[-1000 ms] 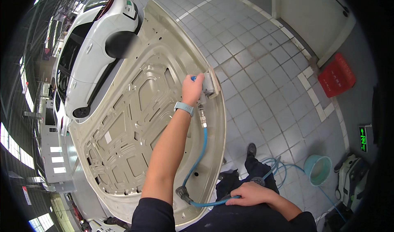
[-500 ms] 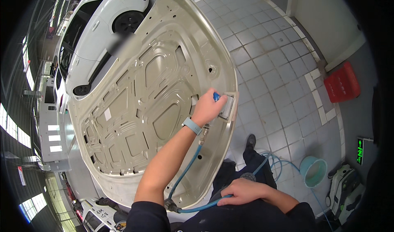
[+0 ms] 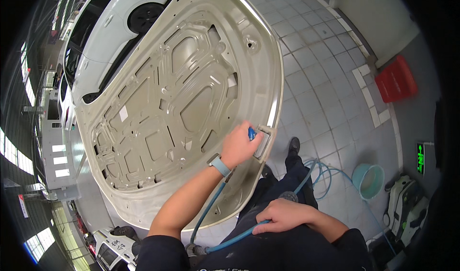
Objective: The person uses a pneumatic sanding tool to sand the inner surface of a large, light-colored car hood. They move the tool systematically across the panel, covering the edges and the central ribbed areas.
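Observation:
My left hand point(image 3: 242, 144), wearing a watch with a pale band, is closed on a grey air sander point(image 3: 261, 146) with a blue top, which rests on the right edge of a large beige metal car hood point(image 3: 196, 108). The hood's stamped inner side faces up, with cutouts and holes. A blue air hose point(image 3: 213, 199) runs from under my left wrist down to a dark fitting and across my body. My right hand point(image 3: 280, 216) grips this hose at my waist, below the hood's right edge.
A white car point(image 3: 108, 36) stands beyond the hood; another vehicle point(image 3: 108, 252) is lower left. Grey floor tiles point(image 3: 316, 98) lie right, with my feet, coiled hose, a teal bucket point(image 3: 368, 180) and a white-and-black machine point(image 3: 402, 208). A red bin point(image 3: 395, 79) stands by the wall.
My left hand and the sander have moved along the hood's edge toward me, down in the picture. My right hand stays on the hose. The view has shifted slightly.

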Action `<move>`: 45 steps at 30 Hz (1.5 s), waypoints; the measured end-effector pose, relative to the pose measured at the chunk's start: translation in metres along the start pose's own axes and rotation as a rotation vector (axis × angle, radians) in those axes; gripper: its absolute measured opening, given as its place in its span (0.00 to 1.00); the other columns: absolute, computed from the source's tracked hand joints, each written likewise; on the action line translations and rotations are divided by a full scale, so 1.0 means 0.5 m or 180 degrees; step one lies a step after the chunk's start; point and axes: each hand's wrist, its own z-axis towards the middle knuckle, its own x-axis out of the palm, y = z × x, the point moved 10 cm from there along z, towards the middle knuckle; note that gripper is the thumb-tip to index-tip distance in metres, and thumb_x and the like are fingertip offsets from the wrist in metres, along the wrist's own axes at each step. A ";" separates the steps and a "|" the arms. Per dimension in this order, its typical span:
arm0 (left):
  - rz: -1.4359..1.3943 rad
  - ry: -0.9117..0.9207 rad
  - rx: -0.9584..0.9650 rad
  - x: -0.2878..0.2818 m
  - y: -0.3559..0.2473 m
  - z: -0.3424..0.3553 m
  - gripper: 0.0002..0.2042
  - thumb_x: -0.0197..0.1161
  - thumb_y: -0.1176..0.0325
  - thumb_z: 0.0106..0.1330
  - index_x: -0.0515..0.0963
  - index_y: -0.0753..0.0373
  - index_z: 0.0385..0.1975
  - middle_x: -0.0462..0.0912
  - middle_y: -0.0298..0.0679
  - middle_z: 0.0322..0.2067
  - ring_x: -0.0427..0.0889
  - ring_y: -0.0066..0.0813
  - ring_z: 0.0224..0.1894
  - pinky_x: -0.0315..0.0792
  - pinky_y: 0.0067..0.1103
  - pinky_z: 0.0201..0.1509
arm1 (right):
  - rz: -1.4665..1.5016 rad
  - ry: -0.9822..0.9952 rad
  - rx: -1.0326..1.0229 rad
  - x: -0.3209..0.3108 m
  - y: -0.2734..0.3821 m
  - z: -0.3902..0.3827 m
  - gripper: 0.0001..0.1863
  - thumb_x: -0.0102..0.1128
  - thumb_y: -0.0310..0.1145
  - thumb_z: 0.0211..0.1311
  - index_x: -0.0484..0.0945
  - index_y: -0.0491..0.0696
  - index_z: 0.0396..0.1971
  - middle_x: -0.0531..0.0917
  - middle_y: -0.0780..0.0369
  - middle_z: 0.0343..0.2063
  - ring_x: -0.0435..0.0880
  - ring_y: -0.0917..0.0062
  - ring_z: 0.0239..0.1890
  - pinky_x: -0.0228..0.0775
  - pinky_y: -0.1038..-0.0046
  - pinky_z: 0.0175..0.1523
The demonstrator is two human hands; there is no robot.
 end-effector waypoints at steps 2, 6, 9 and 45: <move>-0.0014 -0.0032 0.0072 0.006 0.016 -0.042 0.22 0.66 0.50 0.68 0.78 0.65 0.43 0.85 0.52 0.33 0.85 0.53 0.37 0.77 0.39 0.44 | -0.0053 -0.0119 -0.0006 0.048 0.007 0.010 0.25 0.62 0.54 0.74 0.80 0.47 0.25 0.78 0.55 0.17 0.79 0.55 0.22 0.67 0.61 0.28; -0.0043 -0.0068 0.0234 0.013 0.045 -0.125 0.21 0.66 0.50 0.67 0.78 0.66 0.43 0.85 0.53 0.35 0.85 0.55 0.39 0.77 0.40 0.45 | -0.0007 -0.0270 0.0076 0.143 0.015 0.026 0.30 0.60 0.58 0.73 0.78 0.45 0.21 0.77 0.53 0.15 0.79 0.52 0.22 0.67 0.58 0.28; 0.0105 0.0116 0.0188 0.021 0.081 -0.180 0.21 0.66 0.50 0.67 0.78 0.65 0.43 0.85 0.54 0.37 0.84 0.56 0.41 0.76 0.41 0.47 | 0.0000 -0.0420 0.0075 0.207 0.023 0.037 0.32 0.61 0.59 0.72 0.78 0.45 0.20 0.77 0.53 0.14 0.80 0.51 0.22 0.68 0.56 0.28; 0.0105 0.1376 0.1429 -0.023 0.383 -0.452 0.22 0.65 0.46 0.68 0.77 0.61 0.44 0.84 0.50 0.38 0.83 0.53 0.41 0.76 0.41 0.46 | -0.0304 -0.1156 0.0549 0.541 0.055 0.233 0.28 0.65 0.55 0.71 0.76 0.46 0.19 0.76 0.55 0.15 0.78 0.52 0.21 0.66 0.56 0.27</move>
